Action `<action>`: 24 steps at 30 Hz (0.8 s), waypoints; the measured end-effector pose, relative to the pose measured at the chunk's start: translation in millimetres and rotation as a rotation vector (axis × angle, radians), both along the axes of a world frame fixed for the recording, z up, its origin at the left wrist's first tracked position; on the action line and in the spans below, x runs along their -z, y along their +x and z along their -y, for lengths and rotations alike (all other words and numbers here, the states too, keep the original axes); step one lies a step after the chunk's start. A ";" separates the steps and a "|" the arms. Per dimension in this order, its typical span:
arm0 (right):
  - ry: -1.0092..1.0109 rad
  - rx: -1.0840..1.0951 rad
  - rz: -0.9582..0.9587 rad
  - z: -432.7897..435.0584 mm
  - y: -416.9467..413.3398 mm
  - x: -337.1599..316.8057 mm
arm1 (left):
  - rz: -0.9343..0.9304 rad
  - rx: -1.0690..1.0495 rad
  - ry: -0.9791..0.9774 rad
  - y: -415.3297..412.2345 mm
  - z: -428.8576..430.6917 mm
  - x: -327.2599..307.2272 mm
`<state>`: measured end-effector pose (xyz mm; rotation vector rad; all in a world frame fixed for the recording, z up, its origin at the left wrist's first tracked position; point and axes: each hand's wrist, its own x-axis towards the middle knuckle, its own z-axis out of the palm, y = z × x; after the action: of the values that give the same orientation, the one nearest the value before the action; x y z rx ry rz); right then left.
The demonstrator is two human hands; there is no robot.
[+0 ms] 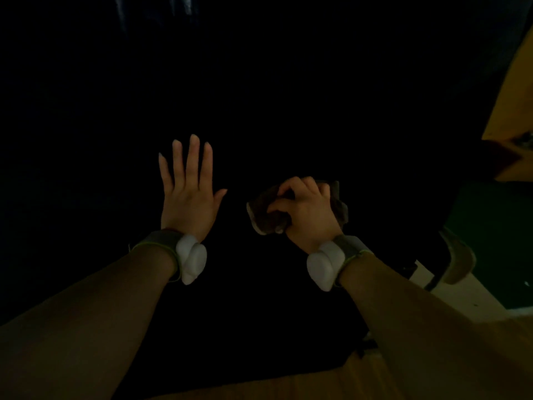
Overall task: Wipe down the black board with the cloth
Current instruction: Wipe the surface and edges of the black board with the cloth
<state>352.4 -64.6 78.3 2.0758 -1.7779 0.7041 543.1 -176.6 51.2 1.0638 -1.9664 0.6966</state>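
Note:
The black board (259, 96) fills most of the dim view, from the top down to a wooden edge near me. My left hand (189, 189) lies flat on the board left of centre, fingers straight and spread. My right hand (307, 210) grips a bunched brownish cloth (266, 219) with curled fingers, and holds it against the board right of centre. Cloth pokes out on both sides of that hand. Both wrists wear grey bands with white pods.
A yellow wooden surface (513, 90) borders the board at the upper right, and more wood (288, 385) runs along the bottom. A dark green surface (496, 226) and a pale curved object (458, 259) sit at the right. The scene is very dark.

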 end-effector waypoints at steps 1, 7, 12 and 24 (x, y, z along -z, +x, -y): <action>-0.088 -0.032 0.018 -2.6 1.7 -8.2 | 0.000 -0.005 -0.014 0.5 2.8 0.7; -0.444 0.074 0.128 7.5 6.2 -45.3 | -0.034 -0.019 -0.087 -4.5 11.2 8.6; -0.402 0.084 0.072 16.7 12.0 -9.9 | -0.018 0.008 -0.077 -2.6 6.0 4.6; -0.294 0.070 0.042 19.5 5.2 54.3 | 0.013 0.040 0.021 6.6 -13.0 11.2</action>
<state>357.7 -84.1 24.0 1.8091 -1.6460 0.9323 549.7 -163.6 40.0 1.0321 -2.0053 0.6640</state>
